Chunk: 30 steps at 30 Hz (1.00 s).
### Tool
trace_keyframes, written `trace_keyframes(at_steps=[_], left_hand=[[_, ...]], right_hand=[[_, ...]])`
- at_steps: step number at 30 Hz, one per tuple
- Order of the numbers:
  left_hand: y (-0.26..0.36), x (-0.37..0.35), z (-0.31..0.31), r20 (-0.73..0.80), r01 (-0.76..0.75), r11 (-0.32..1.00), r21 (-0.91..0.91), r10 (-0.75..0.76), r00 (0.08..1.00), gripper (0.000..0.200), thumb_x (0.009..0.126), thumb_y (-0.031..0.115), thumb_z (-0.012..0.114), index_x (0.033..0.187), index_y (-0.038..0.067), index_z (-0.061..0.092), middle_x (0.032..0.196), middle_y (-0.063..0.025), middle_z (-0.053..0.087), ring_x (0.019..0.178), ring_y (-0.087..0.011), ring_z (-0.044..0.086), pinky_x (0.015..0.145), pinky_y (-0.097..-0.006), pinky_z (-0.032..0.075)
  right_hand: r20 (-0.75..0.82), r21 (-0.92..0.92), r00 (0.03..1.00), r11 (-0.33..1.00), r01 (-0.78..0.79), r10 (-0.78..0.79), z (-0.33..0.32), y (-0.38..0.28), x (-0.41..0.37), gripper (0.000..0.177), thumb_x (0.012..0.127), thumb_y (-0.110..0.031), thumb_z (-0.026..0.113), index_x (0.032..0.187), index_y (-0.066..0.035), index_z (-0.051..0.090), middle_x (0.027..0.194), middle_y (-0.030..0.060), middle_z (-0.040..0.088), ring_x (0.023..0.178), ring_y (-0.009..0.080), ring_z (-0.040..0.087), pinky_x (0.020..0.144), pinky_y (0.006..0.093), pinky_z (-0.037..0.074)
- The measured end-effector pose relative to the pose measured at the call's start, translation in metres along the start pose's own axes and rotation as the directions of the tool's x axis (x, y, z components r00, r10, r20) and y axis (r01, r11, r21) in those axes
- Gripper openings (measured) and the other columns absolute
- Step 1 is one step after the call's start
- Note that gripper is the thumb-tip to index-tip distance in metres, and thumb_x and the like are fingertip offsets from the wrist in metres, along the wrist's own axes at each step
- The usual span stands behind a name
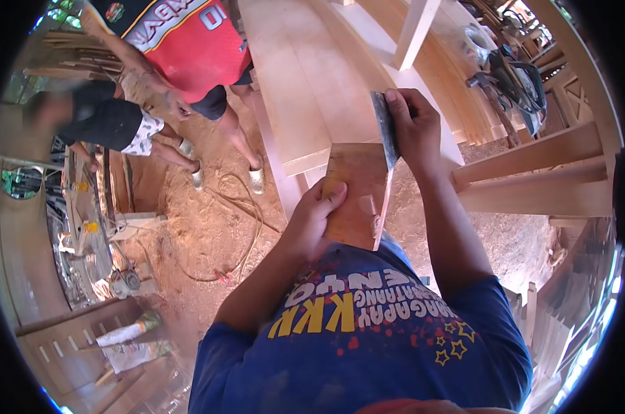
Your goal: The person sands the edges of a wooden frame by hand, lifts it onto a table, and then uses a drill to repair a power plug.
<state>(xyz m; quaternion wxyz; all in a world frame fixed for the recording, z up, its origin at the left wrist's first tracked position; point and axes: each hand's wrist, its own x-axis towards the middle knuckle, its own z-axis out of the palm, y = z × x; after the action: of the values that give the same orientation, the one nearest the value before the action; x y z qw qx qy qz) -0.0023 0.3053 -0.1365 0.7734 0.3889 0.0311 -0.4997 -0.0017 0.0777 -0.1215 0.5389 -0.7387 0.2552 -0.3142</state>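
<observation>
A flat wooden board [354, 196] is held in front of my chest by my left hand [319, 210], its thumb lying on the board's face. Some light-coloured material sits near the board's lower right edge. My right hand [414, 127] grips a dark, flat scraper-like blade [385, 127], thumb pressed on its face. The blade's lower end meets the board's upper right edge. Beyond both hands lies a large pale wooden panel [299, 83].
Two people stand at the upper left, one in a red jersey [188, 62], one in a dark shirt [95, 121]. A cord [257, 221] lies on the dirt floor. A power tool [519, 86] rests at the upper right, above wooden beams [533, 155].
</observation>
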Motion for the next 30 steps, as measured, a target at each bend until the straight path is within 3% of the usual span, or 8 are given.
trace_keyframes(at_steps=[16, 20, 22, 24, 25, 28, 29, 30], left_hand=[[-0.003, -0.002, -0.037, 0.107, 0.072, 0.974, -0.216, -0.05, 0.993, 0.045, 0.103, 0.031, 0.061, 0.136, 0.002, 0.052, 0.12, -0.0119, 0.068, 0.103, -0.0239, 0.071, 0.094, -0.0411, 0.058], [0.025, 0.0, -0.049, -0.142, 0.018, 0.989, -0.148, -0.039, 0.989, 0.037, 0.1, 0.034, 0.063, 0.126, 0.008, 0.06, 0.113, -0.0076, 0.071, 0.097, -0.0217, 0.072, 0.089, -0.0434, 0.06], [0.042, 0.008, -0.07, 0.131, -0.111, 0.951, -0.288, 0.153, 0.979, 0.032, 0.105, 0.037, 0.051, 0.119, 0.01, 0.061, 0.095, -0.0039, 0.066, 0.081, -0.0171, 0.065, 0.078, -0.0327, 0.055], [0.046, 0.033, -0.126, 0.319, -0.197, 0.955, -0.222, 0.263, 0.911, 0.037, 0.107, 0.037, 0.047, 0.123, 0.007, 0.059, 0.095, -0.0042, 0.064, 0.077, -0.0166, 0.057, 0.069, -0.0315, 0.046], [0.059, 0.039, -0.124, 0.174, -0.245, 0.96, -0.132, 0.266, 0.948, 0.039, 0.106, 0.036, 0.049, 0.128, 0.006, 0.058, 0.102, -0.005, 0.066, 0.087, -0.018, 0.063, 0.077, -0.0342, 0.051], [0.065, 0.036, -0.125, -0.15, -0.181, 0.983, 0.012, 0.181, 0.972, 0.039, 0.105, 0.036, 0.054, 0.13, 0.007, 0.059, 0.115, -0.008, 0.068, 0.105, -0.0233, 0.067, 0.094, -0.0401, 0.053], [0.064, 0.041, -0.137, -0.113, -0.124, 0.99, 0.067, 0.131, 0.985, 0.038, 0.104, 0.036, 0.056, 0.129, 0.007, 0.059, 0.118, -0.0088, 0.068, 0.11, -0.0251, 0.067, 0.099, -0.0418, 0.053], [0.058, 0.036, -0.129, -0.145, -0.096, 0.983, 0.158, 0.119, 0.982, 0.037, 0.103, 0.035, 0.058, 0.128, 0.008, 0.06, 0.115, -0.0078, 0.069, 0.107, -0.0248, 0.067, 0.096, -0.0421, 0.053]], right_hand=[[0.216, -0.194, 0.967, 0.965, 0.178, -0.135, -0.005, 0.009, -0.044, 0.022, 0.087, -0.013, 0.079, 0.101, 0.002, 0.071, 0.089, 0.0154, 0.072, 0.082, 0.0239, 0.07, 0.077, 0.036, 0.054], [0.418, -0.485, 0.902, 0.866, 0.121, 0.109, -0.011, -0.001, -0.057, 0.041, 0.084, -0.026, 0.081, 0.113, 0.0, 0.069, 0.095, 0.0186, 0.074, 0.087, 0.0311, 0.073, 0.079, 0.0381, 0.056], [0.498, -0.567, 0.766, 0.821, -0.068, 0.407, -0.017, -0.013, -0.064, 0.063, 0.085, -0.037, 0.078, 0.134, -0.003, 0.06, 0.11, 0.0234, 0.073, 0.099, 0.0364, 0.072, 0.088, 0.0422, 0.056], [0.561, -0.517, 0.797, 0.847, 0.126, 0.224, -0.015, 0.005, -0.058, 0.086, 0.082, -0.044, 0.078, 0.152, -0.009, 0.043, 0.129, 0.0286, 0.064, 0.116, 0.04, 0.065, 0.101, 0.049, 0.05], [0.461, -0.466, 0.859, 0.764, 0.447, -0.221, -0.004, 0.011, -0.041, 0.091, 0.083, -0.05, 0.078, 0.155, -0.012, 0.039, 0.099, 0.0237, 0.073, 0.1, 0.0391, 0.07, 0.091, 0.0498, 0.053], [0.481, -0.373, 0.875, 0.891, 0.257, -0.051, -0.017, -0.174, -0.028, 0.091, 0.088, -0.054, 0.072, 0.157, -0.01, 0.033, 0.114, 0.0206, 0.069, 0.095, 0.041, 0.07, 0.077, 0.0495, 0.057], [0.261, -0.212, 0.798, 0.775, 0.596, -0.543, -0.004, -0.174, -0.029, 0.086, 0.087, -0.055, 0.072, 0.153, -0.01, 0.038, 0.109, 0.0181, 0.069, 0.086, 0.0406, 0.07, 0.069, 0.0502, 0.057], [0.175, -0.106, 0.696, 0.689, 0.717, -0.697, 0.002, -0.182, -0.03, 0.078, 0.088, -0.053, 0.07, 0.147, -0.009, 0.043, 0.106, 0.0167, 0.068, 0.081, 0.0398, 0.07, 0.067, 0.0512, 0.056]])
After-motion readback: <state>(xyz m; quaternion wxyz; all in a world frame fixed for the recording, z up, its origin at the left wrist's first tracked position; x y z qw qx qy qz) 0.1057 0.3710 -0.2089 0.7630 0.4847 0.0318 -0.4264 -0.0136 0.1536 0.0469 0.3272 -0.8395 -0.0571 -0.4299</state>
